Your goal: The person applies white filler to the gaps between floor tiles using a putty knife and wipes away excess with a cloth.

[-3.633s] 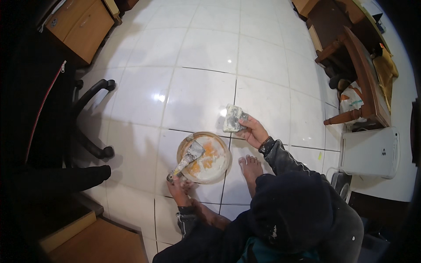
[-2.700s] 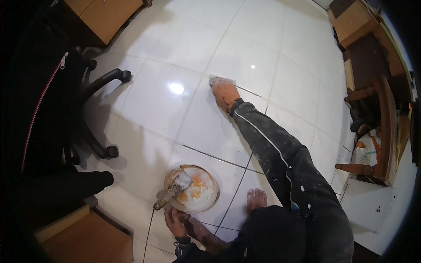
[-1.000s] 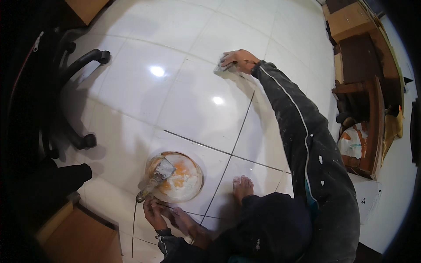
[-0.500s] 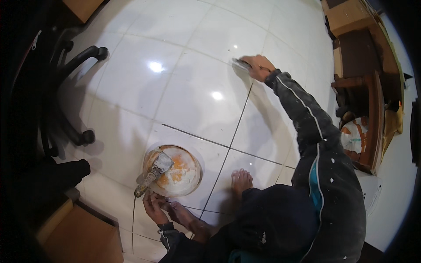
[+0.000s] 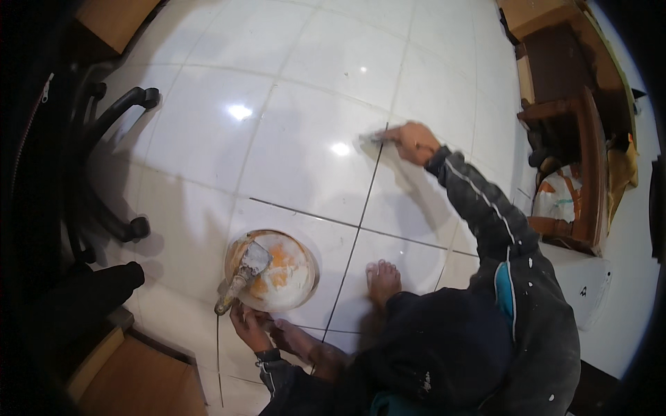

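Observation:
A round shallow bowl [image 5: 310, 260] with white paste and orange smears stands on the tiled floor before me. A paste-coated putty knife [image 5: 238, 284] lies across its left side, handle jutting over the rim. My left hand [image 5: 251, 331] is at the bowl's near edge, fingers curled against the rim and partly hidden. Out ahead to the right, my right hand [image 5: 415, 142] is closed on a small flat scraper [image 5: 371, 139], blurred by motion. The scraper is against the white floor tiles [image 5: 312, 139], at the upper end of a dark joint line.
My bare feet [image 5: 383, 281] are beside the bowl. A black wheeled chair base [image 5: 128, 232] stands at left, with a wooden piece [image 5: 142, 378] below it. Along the right is a brown wooden cabinet [image 5: 590, 173] with items on its shelf.
My right hand has drawn the scraper nearer to me along the joint line. My left hand stays by the bowl. The view has shifted slightly.

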A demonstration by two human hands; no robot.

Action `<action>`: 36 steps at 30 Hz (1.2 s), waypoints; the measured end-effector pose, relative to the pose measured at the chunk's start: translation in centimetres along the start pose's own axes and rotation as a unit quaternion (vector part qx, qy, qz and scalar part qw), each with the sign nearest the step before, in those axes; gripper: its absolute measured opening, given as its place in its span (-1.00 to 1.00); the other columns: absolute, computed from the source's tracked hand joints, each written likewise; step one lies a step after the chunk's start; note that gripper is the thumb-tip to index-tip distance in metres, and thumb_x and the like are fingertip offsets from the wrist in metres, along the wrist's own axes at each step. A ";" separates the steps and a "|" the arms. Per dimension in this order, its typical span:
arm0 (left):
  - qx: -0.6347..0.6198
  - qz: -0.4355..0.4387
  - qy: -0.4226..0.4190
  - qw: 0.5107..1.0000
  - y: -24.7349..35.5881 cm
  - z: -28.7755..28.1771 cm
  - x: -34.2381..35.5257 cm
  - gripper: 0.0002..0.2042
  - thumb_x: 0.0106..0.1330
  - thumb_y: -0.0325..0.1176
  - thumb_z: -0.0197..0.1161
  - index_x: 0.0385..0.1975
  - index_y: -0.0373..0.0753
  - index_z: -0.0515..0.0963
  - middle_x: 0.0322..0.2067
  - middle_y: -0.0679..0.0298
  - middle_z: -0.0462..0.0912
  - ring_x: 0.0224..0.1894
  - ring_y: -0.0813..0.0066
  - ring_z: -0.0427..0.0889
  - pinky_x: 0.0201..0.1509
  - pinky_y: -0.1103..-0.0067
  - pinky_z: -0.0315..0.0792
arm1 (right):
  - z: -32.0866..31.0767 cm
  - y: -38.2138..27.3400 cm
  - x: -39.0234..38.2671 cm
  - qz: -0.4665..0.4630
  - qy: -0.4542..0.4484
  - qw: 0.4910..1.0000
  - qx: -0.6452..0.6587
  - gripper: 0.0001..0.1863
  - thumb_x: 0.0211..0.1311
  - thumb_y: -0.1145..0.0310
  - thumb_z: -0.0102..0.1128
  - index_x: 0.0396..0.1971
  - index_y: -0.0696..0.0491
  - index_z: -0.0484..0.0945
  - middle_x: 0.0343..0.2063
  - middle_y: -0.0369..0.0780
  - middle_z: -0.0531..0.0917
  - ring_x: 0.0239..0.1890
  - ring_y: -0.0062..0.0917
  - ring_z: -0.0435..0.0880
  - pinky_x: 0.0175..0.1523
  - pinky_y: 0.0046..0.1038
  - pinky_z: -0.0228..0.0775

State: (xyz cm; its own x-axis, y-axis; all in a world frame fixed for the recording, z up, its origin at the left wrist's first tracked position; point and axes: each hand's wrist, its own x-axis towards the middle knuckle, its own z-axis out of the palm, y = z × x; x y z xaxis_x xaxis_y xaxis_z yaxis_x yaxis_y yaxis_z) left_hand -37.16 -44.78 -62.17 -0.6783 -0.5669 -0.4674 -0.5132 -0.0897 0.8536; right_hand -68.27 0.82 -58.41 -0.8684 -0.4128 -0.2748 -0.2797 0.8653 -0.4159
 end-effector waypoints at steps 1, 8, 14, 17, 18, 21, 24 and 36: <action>-0.002 0.002 -0.009 1.000 0.2 0.5 0.4 -0.61 0.42 -0.32 0.08 0.16 -0.36 0.32 -0.17 0.18 0.55 -0.40 0.54 0.58 -0.35 0.61 0.54 | 0.2 1.5 0.1 0.001 0.068 0.998 -0.013 -0.45 -0.07 0.63 0.01 -0.04 -0.12 0.64 -0.07 -0.22 0.68 0.06 -0.21 0.58 0.12 -0.28 0.45; -0.004 -0.042 0.010 0.999 -1.2 -0.9 0.9 -0.63 0.45 -0.30 0.05 0.18 -0.33 0.33 -0.03 0.13 0.54 -0.16 0.48 0.59 -0.31 0.61 0.58 | 4.1 6.0 -3.1 -0.111 0.057 0.992 -0.019 -0.50 -0.03 0.63 0.11 -0.05 -0.12 0.64 -0.02 -0.21 0.65 0.19 -0.30 0.51 0.18 -0.30 0.42; -0.011 0.017 0.010 1.000 0.4 1.3 0.6 -0.64 0.45 -0.33 0.05 0.15 -0.38 0.33 0.11 0.07 0.47 0.06 0.37 0.52 -0.03 0.53 0.50 | -1.4 3.7 0.2 0.044 -0.012 0.994 -0.104 -0.60 -0.02 0.45 0.17 -0.09 -0.07 0.62 -0.18 -0.12 0.70 -0.13 -0.15 0.66 -0.03 -0.19 0.49; 0.029 0.067 -0.021 0.997 0.1 1.2 0.7 -0.63 0.45 -0.33 0.06 0.15 -0.42 0.32 0.14 0.07 0.45 0.14 0.29 0.46 0.26 0.42 0.31 | -0.5 2.4 1.2 0.081 0.043 0.988 -0.125 -0.63 0.02 0.40 0.11 -0.09 -0.04 0.59 -0.34 -0.03 0.69 -0.21 -0.09 0.67 -0.09 -0.17 0.51; 0.035 0.064 -0.019 0.997 0.1 1.2 0.8 -0.63 0.45 -0.32 0.06 0.14 -0.42 0.33 0.14 0.07 0.45 0.14 0.30 0.46 0.24 0.43 0.32 | 0.3 0.8 1.1 0.093 0.023 0.984 -0.153 -0.63 0.00 0.41 0.12 -0.10 -0.04 0.59 -0.37 -0.04 0.69 -0.24 -0.08 0.67 -0.11 -0.16 0.51; 0.014 0.031 0.002 0.999 -0.3 0.9 1.0 -0.63 0.44 -0.32 0.08 0.13 -0.39 0.33 0.11 0.08 0.47 0.07 0.33 0.50 0.12 0.48 0.40 | 3.1 -2.7 -1.3 0.051 -0.035 0.987 -0.148 -0.60 -0.09 0.43 0.16 -0.13 -0.04 0.60 -0.39 -0.04 0.69 -0.28 -0.09 0.68 -0.14 -0.13 0.51; 0.005 0.036 0.023 0.999 -0.8 1.1 1.2 -0.64 0.43 -0.34 0.10 0.13 -0.37 0.33 0.07 0.11 0.50 -0.01 0.39 0.54 -0.04 0.55 0.49 | 3.7 -5.7 -4.7 0.018 -0.129 0.983 -0.130 -0.54 -0.16 0.43 0.16 -0.12 -0.10 0.62 -0.36 -0.07 0.69 -0.25 -0.12 0.68 -0.13 -0.13 0.52; -0.022 0.038 0.005 0.999 -1.2 -0.1 2.0 -0.71 0.43 -0.34 0.08 0.03 -0.35 0.34 -0.11 0.22 0.53 -0.29 0.59 0.54 -0.35 0.67 0.53 | 5.2 6.1 -1.9 -0.115 0.163 0.980 0.012 -0.68 0.01 0.56 0.09 -0.18 -0.02 0.57 -0.19 -0.19 0.69 -0.07 -0.16 0.61 0.11 -0.23 0.42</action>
State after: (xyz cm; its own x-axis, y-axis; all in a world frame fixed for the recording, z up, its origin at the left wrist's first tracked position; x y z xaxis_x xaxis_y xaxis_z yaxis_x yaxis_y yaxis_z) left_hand -37.87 -45.84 -64.08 -0.7095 -0.5813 -0.3985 -0.4360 -0.0823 0.8962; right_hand -66.21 5.45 -64.92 -0.8697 -0.4791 0.1187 -0.4764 0.7519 -0.4558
